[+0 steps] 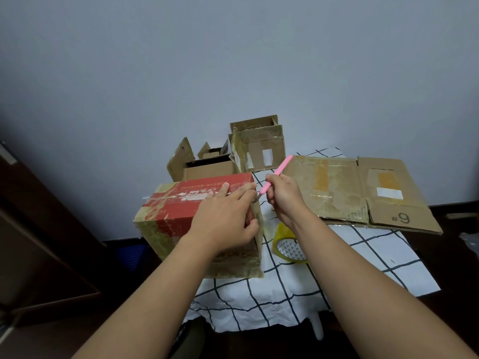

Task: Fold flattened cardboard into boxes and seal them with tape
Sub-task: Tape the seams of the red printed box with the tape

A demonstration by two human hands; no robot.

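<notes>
A red and tan cardboard box (178, 216) stands at the table's left edge, its top seam covered with clear tape. My left hand (225, 216) rests over the box's right top corner, fingers pressing the tape and thumb against the side. My right hand (281, 195) grips a pink utility knife (277, 174), its tip at the box's right edge near my left fingers. A roll of yellowish tape (287, 247) lies on the cloth below my right wrist. A flattened cardboard sheet marked #9 (363, 193) lies to the right.
A white cloth with a black grid (337, 268) covers the small table. Several folded brown boxes (259, 146) stand at the back against the grey wall. Dark furniture (39, 229) lies to the left and dark floor around the table.
</notes>
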